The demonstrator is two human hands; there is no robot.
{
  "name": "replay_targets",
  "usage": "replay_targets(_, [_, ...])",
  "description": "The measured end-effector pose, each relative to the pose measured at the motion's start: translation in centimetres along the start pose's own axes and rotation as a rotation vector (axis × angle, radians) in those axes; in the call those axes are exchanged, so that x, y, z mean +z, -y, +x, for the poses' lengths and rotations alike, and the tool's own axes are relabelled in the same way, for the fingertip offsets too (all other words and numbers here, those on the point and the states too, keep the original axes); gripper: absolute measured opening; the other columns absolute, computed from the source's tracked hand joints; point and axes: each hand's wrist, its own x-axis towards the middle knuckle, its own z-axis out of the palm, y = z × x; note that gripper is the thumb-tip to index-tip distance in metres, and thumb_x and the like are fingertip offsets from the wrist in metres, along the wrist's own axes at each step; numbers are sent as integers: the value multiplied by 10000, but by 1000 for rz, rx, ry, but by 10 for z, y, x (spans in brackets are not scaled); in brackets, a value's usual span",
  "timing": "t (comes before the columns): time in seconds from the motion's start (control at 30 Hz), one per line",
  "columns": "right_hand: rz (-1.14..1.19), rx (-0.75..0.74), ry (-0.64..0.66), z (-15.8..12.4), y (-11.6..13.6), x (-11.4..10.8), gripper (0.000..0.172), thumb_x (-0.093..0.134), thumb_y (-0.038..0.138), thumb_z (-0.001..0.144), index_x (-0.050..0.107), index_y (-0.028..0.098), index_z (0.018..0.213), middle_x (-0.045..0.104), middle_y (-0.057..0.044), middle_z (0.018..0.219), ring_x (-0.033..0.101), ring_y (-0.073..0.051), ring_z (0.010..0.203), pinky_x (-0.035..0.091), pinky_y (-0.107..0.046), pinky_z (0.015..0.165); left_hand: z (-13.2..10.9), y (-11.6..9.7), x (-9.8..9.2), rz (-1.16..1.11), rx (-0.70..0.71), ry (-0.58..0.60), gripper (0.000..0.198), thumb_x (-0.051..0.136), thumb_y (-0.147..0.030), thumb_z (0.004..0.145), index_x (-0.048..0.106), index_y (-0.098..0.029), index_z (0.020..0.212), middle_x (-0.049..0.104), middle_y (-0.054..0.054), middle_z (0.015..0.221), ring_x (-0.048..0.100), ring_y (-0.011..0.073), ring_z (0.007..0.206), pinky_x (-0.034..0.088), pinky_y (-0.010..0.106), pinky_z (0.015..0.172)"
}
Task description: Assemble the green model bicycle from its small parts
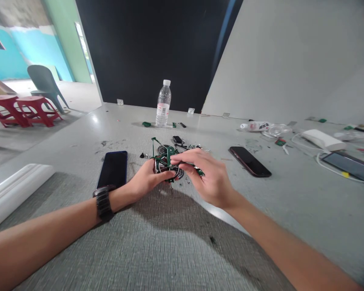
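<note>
A small green model bicycle (pixel 169 155) with thin spoked wheels is held above the table in the middle of the view. My left hand (pixel 150 176) grips it from the left, its thumb lying along a wheel. From the right, my right hand (pixel 206 173) reaches over the model with thumb and fingers pinched together at the frame. Whatever lies between those fingertips is too small and covered to name. Loose small parts, among them a black piece (pixel 142 155), lie around the model. Part of the bicycle is hidden behind both hands.
One phone (pixel 113 167) lies left, another phone (pixel 250 161) right. A plastic water bottle (pixel 164 104) stands behind, near green pieces (pixel 146 124). Far right are a white power bank (pixel 324 140), a cabled phone (pixel 352 165) and a crumpled bottle (pixel 256 126). A white roll (pixel 18 192) lies left.
</note>
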Motion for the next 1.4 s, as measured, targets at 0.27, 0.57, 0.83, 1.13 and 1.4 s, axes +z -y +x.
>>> replay_targets(0.27, [-69, 52, -87, -3, -3, 1, 133, 677, 189, 889, 636, 238, 1006, 693, 4, 851, 621, -146, 760, 515, -305, 689, -3, -7, 2, 56, -13, 45, 241, 667, -335, 835, 581, -141, 722, 580, 7, 646, 489, 115, 583, 396, 254, 559])
replay_targets(0.57, [3, 8, 35, -2, -4, -2, 283, 522, 97, 958, 611, 238, 1186, 711, -36, 1015, 646, -169, 946, 547, -353, 824, -1, 1, 0, 16, -4, 3, 239, 666, -349, 848, 622, -114, 861, 627, 43, 734, 544, 138, 650, 421, 265, 598])
replay_targets(0.83, [-81, 14, -44, -4, -4, 0, 107, 677, 204, 890, 633, 231, 984, 701, -10, 852, 635, -163, 792, 528, -318, 698, -3, -7, 3, 32, 0, 38, 268, 657, -362, 853, 587, -130, 740, 583, 19, 659, 503, 118, 599, 396, 245, 552])
replay_targets(1.13, [-29, -29, 57, -2, -4, -3, 336, 495, 98, 965, 585, 247, 1253, 698, -52, 1065, 631, -192, 1003, 547, -395, 858, -2, -2, 1, 1, -2, -1, 255, 665, -368, 847, 613, -120, 820, 630, 43, 722, 544, 135, 638, 426, 261, 591])
replay_targets(1.4, [-20, 44, 13, -2, -3, -2, 159, 563, 130, 945, 669, 230, 1010, 699, -31, 900, 646, -154, 834, 559, -310, 738, -2, -2, 1, 6, 21, 5, 236, 670, -347, 850, 620, -116, 850, 631, 44, 737, 553, 135, 653, 432, 254, 589])
